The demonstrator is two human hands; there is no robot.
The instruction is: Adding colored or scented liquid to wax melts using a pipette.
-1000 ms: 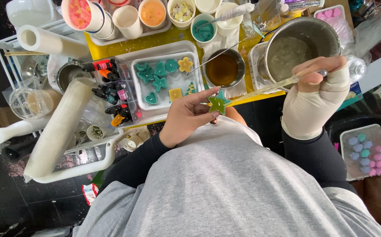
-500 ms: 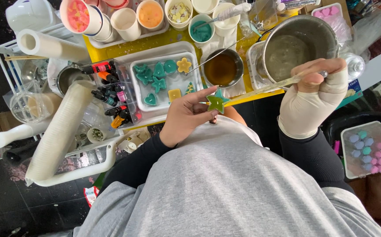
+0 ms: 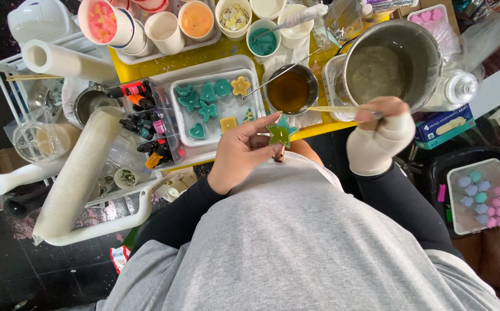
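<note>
The left hand [image 3: 239,151] pinches a star-shaped wax piece [image 3: 281,132] steady near the body, while the wrapped right hand [image 3: 378,131] grips a thin stick [image 3: 333,109] aimed toward it.

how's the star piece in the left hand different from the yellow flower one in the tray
The star piece is green over teal and pointed; the yellow flower piece is a single colour with rounded petals. The star is pinched in the left hand; the flower lies in the white tray. Both are small moulded shapes.

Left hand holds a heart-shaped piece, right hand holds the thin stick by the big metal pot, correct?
Not quite: the head view shows the left hand holding a star-shaped piece, green and teal, not a heart. The right hand does hold the thin stick by the big metal pot.
</note>
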